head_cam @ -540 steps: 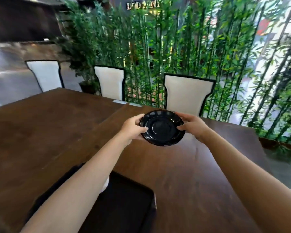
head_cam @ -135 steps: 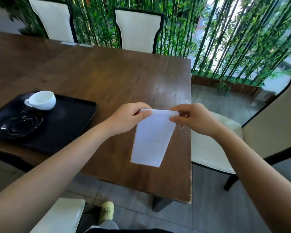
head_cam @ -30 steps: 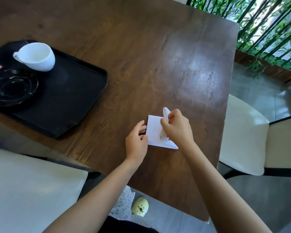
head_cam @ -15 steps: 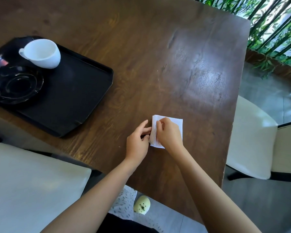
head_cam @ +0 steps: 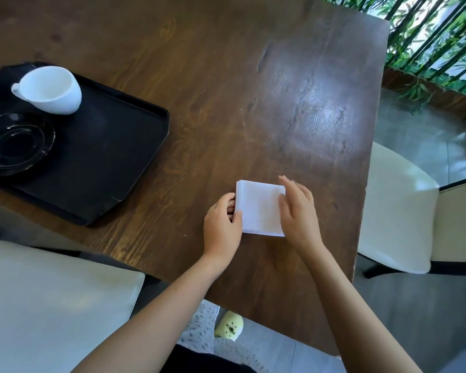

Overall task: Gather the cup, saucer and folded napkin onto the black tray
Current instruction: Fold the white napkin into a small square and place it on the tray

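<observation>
Cup [head_cam: 49,88] and saucer [head_cam: 12,146] sit on the tray [head_cam: 105,157]; bare tabletop [head_cam: 213,117] lies between tray and napkin [head_cam: 261,208]. Left hand [head_cam: 222,228] fingers curled against its edge, right hand [head_cam: 297,211] fingers spread loosely on top.

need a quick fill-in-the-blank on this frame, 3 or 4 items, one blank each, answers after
1. The white ceramic cup stands on the black rectangular tray, tilted or upright: ____.
2. The folded white napkin lies on the wooden ____.
3. The black glossy saucer lies on the ____.
4. The left hand touches the napkin's ____ edge; the right hand is at the opposite edge.

Answers: upright; table; tray; left
</observation>
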`<state>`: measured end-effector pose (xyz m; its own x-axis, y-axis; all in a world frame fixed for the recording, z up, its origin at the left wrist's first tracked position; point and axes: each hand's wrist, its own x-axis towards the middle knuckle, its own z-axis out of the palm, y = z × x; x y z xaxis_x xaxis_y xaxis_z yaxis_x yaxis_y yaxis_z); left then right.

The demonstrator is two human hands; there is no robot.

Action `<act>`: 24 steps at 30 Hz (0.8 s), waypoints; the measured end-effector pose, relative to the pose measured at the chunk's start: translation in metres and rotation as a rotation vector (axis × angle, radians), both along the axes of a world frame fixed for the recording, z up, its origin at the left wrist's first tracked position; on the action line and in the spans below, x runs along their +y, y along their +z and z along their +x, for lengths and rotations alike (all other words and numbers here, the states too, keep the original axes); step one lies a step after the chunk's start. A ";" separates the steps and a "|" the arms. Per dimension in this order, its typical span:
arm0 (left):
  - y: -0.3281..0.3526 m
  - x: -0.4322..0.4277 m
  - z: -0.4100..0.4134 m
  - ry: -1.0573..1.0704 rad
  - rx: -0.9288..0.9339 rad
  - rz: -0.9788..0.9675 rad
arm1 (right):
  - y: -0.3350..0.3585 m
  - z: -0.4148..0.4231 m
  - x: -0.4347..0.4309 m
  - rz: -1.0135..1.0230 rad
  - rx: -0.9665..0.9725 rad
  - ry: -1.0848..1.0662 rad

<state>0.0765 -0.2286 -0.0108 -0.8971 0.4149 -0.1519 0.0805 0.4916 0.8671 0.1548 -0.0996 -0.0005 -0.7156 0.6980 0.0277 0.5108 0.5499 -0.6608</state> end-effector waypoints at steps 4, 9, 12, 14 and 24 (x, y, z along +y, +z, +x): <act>0.005 0.000 -0.002 -0.086 0.068 -0.076 | -0.022 -0.007 -0.011 0.217 -0.401 0.236; 0.004 0.025 -0.004 -0.363 0.570 -0.370 | -0.034 -0.008 -0.018 0.289 -0.432 0.219; -0.012 0.036 -0.014 -0.486 0.525 -0.538 | -0.035 -0.007 -0.016 0.289 -0.460 0.248; -0.024 0.031 -0.021 -0.499 0.466 -0.556 | -0.035 -0.007 -0.015 0.273 -0.460 0.263; -0.030 0.019 -0.028 -0.559 0.594 -0.636 | -0.041 0.005 0.000 0.352 -0.437 0.370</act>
<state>0.0485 -0.2093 -0.0409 -0.6025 0.7937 -0.0843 0.7688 0.6054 0.2058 0.1602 -0.0993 -0.0411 -0.9031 0.4066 -0.1384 0.4269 0.8851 -0.1855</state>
